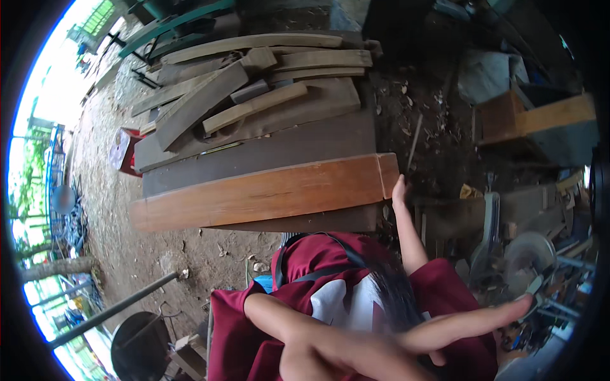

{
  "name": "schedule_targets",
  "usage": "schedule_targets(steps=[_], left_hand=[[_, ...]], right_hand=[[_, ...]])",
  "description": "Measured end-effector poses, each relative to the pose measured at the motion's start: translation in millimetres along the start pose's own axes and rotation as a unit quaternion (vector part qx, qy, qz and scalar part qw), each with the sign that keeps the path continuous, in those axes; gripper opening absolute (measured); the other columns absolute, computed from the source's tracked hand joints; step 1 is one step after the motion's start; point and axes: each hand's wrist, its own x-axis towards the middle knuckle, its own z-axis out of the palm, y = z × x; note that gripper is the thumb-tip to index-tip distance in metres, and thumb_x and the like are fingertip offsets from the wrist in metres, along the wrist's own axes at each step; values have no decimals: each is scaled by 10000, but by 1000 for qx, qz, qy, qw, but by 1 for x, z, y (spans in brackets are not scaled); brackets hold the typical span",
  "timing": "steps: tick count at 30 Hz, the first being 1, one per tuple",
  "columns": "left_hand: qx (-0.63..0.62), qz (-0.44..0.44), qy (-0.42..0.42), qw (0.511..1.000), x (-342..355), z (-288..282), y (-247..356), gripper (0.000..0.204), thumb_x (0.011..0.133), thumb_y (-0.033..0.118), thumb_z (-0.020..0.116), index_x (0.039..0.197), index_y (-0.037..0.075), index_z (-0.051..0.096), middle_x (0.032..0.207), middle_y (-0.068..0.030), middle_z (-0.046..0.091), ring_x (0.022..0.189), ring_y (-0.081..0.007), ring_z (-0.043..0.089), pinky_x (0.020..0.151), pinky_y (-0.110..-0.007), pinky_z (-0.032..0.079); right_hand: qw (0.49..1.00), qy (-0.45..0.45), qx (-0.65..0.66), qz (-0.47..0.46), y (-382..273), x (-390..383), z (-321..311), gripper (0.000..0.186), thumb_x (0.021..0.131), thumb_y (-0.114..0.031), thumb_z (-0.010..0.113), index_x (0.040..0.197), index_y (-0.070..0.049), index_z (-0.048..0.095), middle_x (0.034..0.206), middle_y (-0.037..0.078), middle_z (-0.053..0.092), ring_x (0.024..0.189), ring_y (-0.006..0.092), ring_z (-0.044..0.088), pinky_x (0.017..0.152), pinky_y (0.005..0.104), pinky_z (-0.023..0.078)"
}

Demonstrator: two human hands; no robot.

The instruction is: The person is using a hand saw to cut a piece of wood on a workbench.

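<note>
A long reddish-brown wooden board [273, 193] lies across a darker panel in front of me. My right hand [399, 192] holds its right end, fingers at the edge and partly hidden behind it. Crossing low in front of my maroon clothing, my left arm brings my left hand [413, 343] close to the camera. One finger stretches out to the right, and the other fingers are mostly out of sight. I see nothing held in that hand. Beyond the board, a thin pencil-like stick [221, 149] rests beside several rough wood offcuts [254, 108].
Behind the offcuts stand a green metal frame [175, 28] and black clamps [146, 79]. A red box [129, 152] is left of the stack. A wooden box-like piece [534, 120] and a fan-like round guard [530, 257] stand right. A metal pole [114, 311] slants at lower left.
</note>
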Motion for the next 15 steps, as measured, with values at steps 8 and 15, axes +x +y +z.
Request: schedule_targets(steps=[8,15], left_hand=[[365,135,196,900,-84,-58,46,458,838,479,287,743,150,591,1390,0,-9,1238,-402,40,885,-447,279],[310,201,459,808,-160,-102,55,406,824,455,315,851,157,589,1388,-25,74,1244,-344,132,844,-396,326]], right_hand=[[995,-46,-11,-89,-23,-30,-50,236,838,-234,434,875,-32,551,679,121,569,628,253,556,549,339,416],[973,-220,26,-67,-27,-91,-89,270,874,-262,387,860,-67,573,481,19,465,419,99,456,400,259,346]])
